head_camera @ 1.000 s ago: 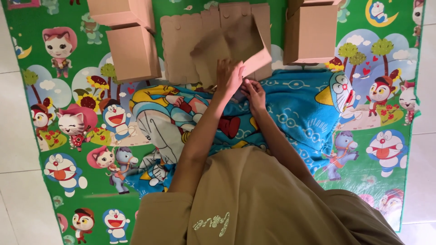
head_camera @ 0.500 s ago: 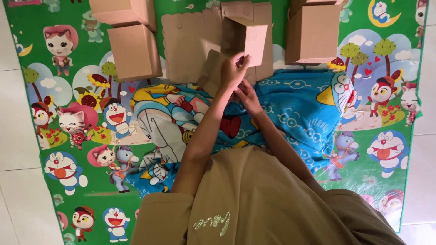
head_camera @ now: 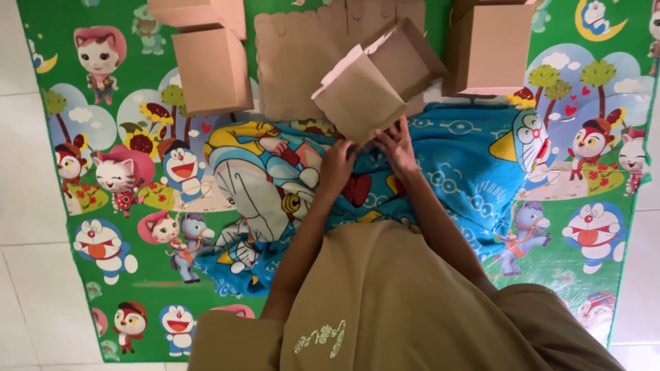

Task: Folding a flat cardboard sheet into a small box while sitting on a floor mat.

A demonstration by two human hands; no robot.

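You sat on the floor of what looked like a home doing small-scale packing work: pale floor tiles point(head_camera: 27, 206) lay under a green children's play mat point(head_camera: 124, 288) printed with cartoon animals, and a blue cartoon blanket point(head_camera: 454, 151) covered it. Plain cardboard boxes point(head_camera: 213, 69) and flat cardboard blanks point(head_camera: 295, 62) crowded the mat's far edge.

The scene is bright and evenly lit by soft, diffuse light, with saturated colours. Shadows are faint: a thin soft one lies under the half-folded cardboard box point(head_camera: 379, 81), and slim ones edge the boxes left and right of it. No glare shows. Focus is fairly sharp around that box, with slight softness towards the frame corners.
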